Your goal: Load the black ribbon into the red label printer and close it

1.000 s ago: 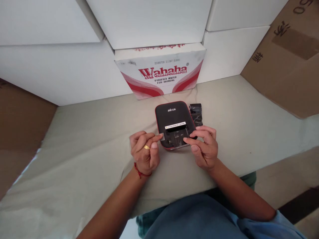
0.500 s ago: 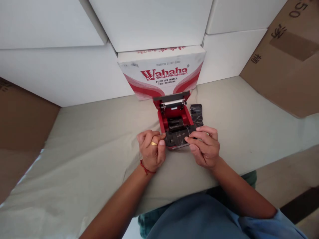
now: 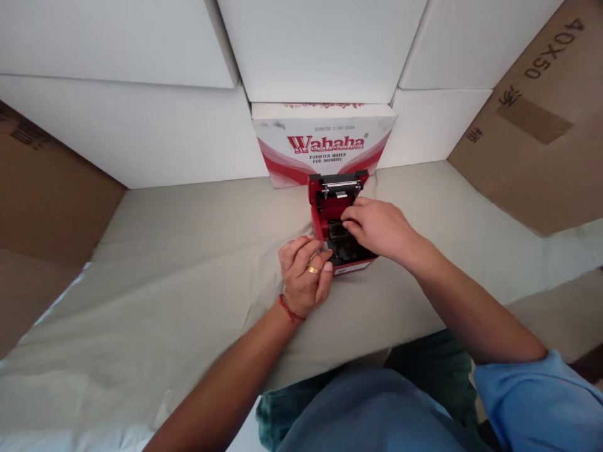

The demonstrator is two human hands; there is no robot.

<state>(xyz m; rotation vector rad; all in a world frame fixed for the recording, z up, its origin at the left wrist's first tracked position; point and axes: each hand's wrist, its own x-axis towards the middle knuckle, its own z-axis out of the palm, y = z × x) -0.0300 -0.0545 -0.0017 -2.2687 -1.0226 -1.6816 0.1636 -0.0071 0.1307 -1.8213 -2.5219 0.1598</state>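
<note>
A red and black label printer [image 3: 319, 220] stands on the cloth with its lid [image 3: 339, 182] tilted up at the back. Inside lies a roll of black labels [image 3: 337, 230], and black label strip covers the front part. My left hand [image 3: 305, 270], wearing a gold ring and a red cord, is curled around the printer's left front corner. From the right, my right hand [image 3: 379, 229] reaches into the open printer, fingertips closed together at the label roll. The back of this hand hides the printer's right side and the fingertips' exact hold.
A white and red Wahaha water carton [image 3: 325, 147] stands right behind the printer. White boxes [image 3: 188, 138] form a wall at the back. Brown cartons stand at the left [image 3: 51, 232] and right [image 3: 532, 150]. Beige cloth [image 3: 198, 251] covers the table.
My right hand has moved from the printer's front edge up and inward to the label roll. My left hand stays at the left front corner. The view has shifted slightly.
</note>
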